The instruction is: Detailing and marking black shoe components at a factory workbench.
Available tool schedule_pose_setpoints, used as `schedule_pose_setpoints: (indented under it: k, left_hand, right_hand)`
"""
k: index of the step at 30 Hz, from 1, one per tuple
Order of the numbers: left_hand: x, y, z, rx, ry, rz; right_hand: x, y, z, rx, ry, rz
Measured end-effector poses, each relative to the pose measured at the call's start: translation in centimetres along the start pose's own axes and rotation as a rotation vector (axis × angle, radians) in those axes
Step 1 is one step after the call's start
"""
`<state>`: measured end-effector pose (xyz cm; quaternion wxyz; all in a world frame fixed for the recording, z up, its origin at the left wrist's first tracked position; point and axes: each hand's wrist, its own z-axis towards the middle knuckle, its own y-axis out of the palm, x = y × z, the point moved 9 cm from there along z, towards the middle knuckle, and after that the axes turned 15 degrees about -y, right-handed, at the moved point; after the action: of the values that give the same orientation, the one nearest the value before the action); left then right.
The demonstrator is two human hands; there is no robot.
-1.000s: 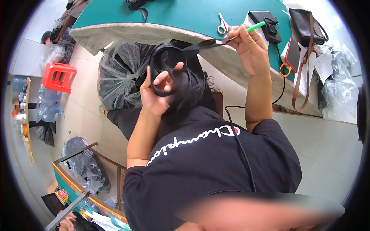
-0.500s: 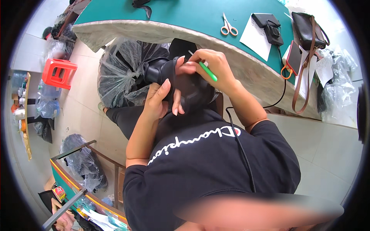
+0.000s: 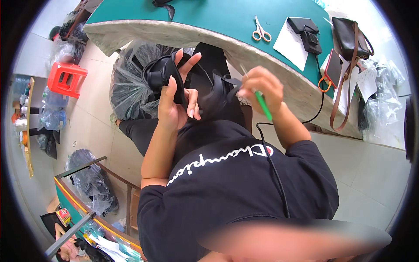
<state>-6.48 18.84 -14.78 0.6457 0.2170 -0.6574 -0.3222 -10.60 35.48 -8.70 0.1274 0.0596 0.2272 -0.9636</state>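
Note:
My left hand (image 3: 173,109) holds a black, cup-shaped moulded piece (image 3: 156,75) over my lap, thumb against its near side and the other fingers spread behind and below. To the right, my right hand (image 3: 264,89) is closed round a green-handled tool (image 3: 263,106) with a thin metal shaft pointing up and away. A second curved black part (image 3: 221,91) reaches close to those right fingertips. Whether it is joined to the piece in my left hand, or pinched by my right, I cannot tell against the dark clothing.
Scissors (image 3: 261,29), a black device on white paper (image 3: 293,50), a phone (image 3: 330,65) and a dark handbag (image 3: 349,37) lie on the green table (image 3: 209,19). Beyond my lap stands a plastic-wrapped bundle (image 3: 131,89). A red stool (image 3: 67,80) is at the left.
My right hand has drawn away to the right with the green-handled tool, off the black piece. My left hand has shifted slightly left, and its fingers are more spread.

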Motion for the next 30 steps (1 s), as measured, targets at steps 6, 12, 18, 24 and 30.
schedule_pose_setpoints:
  k: [6,12,18,24,30]
  left_hand:
    - [-0.6,-0.5,0.0,0.087,-0.067,0.010]
    - [-1.7,-0.3,0.9,-0.162,-0.155,-0.354]
    - [-3.6,-5.0,1.3,0.162,-0.217,-0.306]
    - [-3.5,-4.2,1.3,0.066,-0.240,-0.496]
    - [-3.6,-4.6,1.9,0.031,-0.181,-0.358]
  right_hand:
    - [5.6,-2.5,-1.3,-0.275,0.379,-0.351]
    - [3.7,5.4,-2.9,-0.276,0.355,0.374]
    - [6.3,7.7,-5.1,-0.028,0.618,0.635]
    - [4.3,8.9,-7.2,-0.069,0.481,0.436]
    - [6.5,7.3,-7.4,0.182,0.561,0.303]
